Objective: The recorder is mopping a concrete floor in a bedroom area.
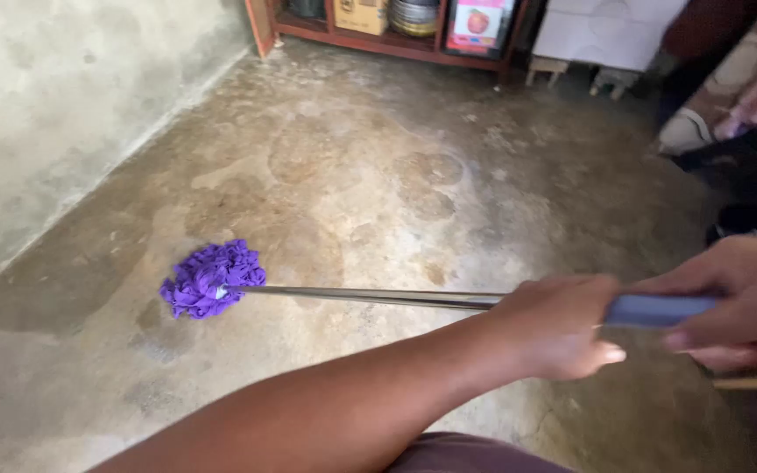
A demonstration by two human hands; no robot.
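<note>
A mop with a purple frilly head (pixel 211 278) rests on the concrete floor at the left. Its thin metal pole (pixel 361 297) runs rightward to a grey-blue grip (pixel 659 309). My left hand (pixel 562 326) is wrapped around the pole where it meets the grip, my forearm crossing the lower part of the view. My right hand (pixel 742 302) is closed on the grip's end at the right edge.
A grey wall (pixel 63 114) runs along the left. A red-brown wooden shelf (pixel 378 39) with boxes and tins stands at the back. White blocks (pixel 606 35) and cloth items (pixel 729 105) lie at the far right. The floor (pixel 378 175) shows damp patches.
</note>
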